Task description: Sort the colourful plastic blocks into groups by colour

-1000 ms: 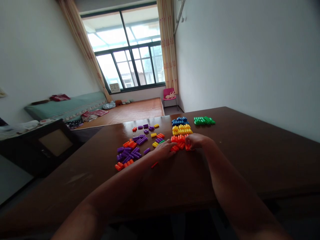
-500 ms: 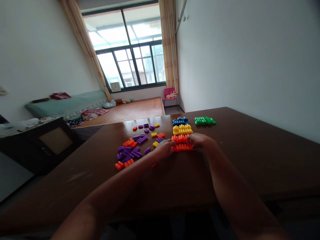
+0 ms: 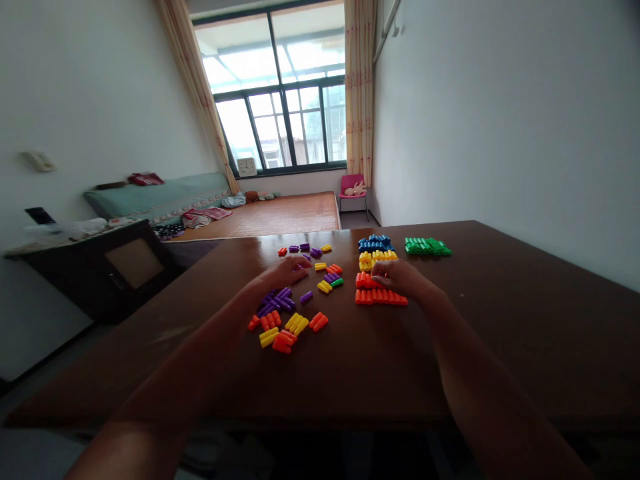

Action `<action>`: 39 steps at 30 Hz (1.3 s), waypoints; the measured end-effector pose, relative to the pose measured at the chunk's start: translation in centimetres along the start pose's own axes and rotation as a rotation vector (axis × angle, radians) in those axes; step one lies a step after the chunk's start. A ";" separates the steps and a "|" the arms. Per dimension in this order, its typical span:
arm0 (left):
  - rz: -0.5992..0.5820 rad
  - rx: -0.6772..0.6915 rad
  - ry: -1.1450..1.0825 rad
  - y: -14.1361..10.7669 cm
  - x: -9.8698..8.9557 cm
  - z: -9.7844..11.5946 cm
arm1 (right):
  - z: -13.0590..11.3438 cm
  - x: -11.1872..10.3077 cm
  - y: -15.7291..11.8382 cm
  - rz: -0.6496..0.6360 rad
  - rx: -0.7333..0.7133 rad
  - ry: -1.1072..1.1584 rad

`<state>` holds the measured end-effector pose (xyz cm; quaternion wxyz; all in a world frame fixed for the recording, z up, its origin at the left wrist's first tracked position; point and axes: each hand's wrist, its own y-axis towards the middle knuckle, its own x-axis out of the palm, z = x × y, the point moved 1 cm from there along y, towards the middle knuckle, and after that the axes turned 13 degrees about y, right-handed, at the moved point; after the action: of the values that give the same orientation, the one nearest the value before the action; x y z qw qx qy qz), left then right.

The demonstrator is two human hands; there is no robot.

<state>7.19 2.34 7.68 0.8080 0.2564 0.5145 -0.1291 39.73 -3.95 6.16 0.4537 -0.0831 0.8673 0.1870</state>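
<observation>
Tabletop [image 3: 350, 393], dark and glossy, spreads beneath both forearms. Nearest on it, left of centre, lie loose orange blocks [image 3: 283, 343] and yellow blocks [image 3: 297, 324], small plastic tubes joined side by side, with an orange pair [image 3: 319, 321] just to their right.

Beyond them sit a tangled purple cluster [image 3: 277, 302] and a lone purple block [image 3: 306, 297]. Level with these, on the right, the front orange row [image 3: 381, 298] stretches its long axis left to right, its separate ridges pointing away from the person.

Just behind it is a shorter-looking orange row [image 3: 365, 281], partly hidden by the right hand [image 3: 397, 276]. That hand is far the nearer one to both rows; its thumb and fingers curl at the back row, though whether they pinch a block I cannot tell. The left hand [image 3: 284, 273] is well apart from it, above purple pieces beyond the cluster, fingers bent; its grip cannot be made out either. Between the hands lie mixed blocks, one of them green [image 3: 337, 283].

Farther back come yellow rows [image 3: 379, 256], then blue rows [image 3: 375, 243], with green rows [image 3: 427, 247] to their right. A bed [image 3: 295, 213] and pink chair [image 3: 353, 185] stand beyond.
</observation>
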 end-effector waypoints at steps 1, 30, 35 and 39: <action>-0.001 -0.028 -0.032 -0.7 -0.9 -1.7 | -0.8 0.7 0.1 -0.008 -0.067 0.046; 0.088 -0.243 0.304 -5.5 1.4 -4.9 | -8.3 12.0 -0.3 -0.041 -0.416 0.049; 0.029 -0.393 0.360 -2.5 0.9 -7.9 | -7.9 10.8 -0.2 0.015 -0.402 0.075; 0.102 -0.384 0.318 -2.6 1.7 -8.6 | -7.4 10.3 0.0 0.026 -0.394 0.118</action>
<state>0.08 5.00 2.54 0.7564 0.1410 0.6365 0.0540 28.23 -6.65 1.52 0.3747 -0.1696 0.8400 0.3537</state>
